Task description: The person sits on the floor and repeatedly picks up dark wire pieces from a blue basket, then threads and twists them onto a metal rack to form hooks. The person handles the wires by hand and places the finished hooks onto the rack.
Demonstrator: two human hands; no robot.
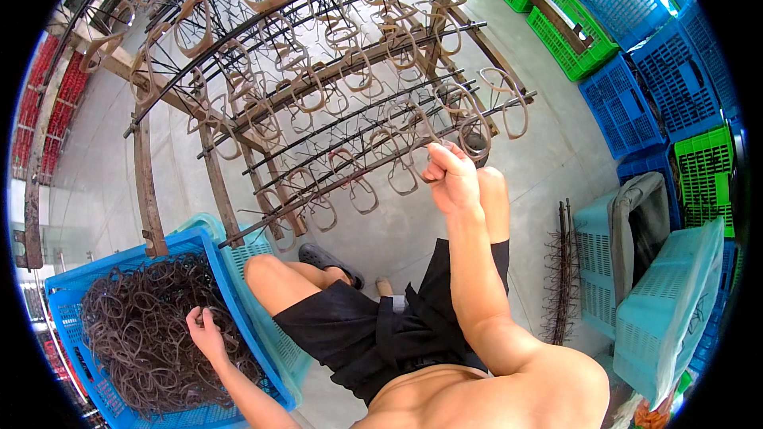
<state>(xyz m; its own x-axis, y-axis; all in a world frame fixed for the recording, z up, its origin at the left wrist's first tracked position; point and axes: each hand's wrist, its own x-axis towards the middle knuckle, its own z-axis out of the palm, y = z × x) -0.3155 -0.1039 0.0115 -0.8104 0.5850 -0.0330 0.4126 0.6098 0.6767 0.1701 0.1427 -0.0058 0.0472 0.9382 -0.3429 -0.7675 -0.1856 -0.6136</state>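
Head view: I note the left hand (208, 337), fingers slightly parted, over brown loops (151, 334) heaped in a blue basket (67, 310). The right hand (454, 179), fingers curled narrow, is at the wooden rack (147, 183); I cannot tell whether it holds anything.

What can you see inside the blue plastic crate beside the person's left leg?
The blue plastic crate holds a tangled heap of dark brown, spectacle-like loops, with the left hand over its right part. The crate's floor and the lower loops are covered.
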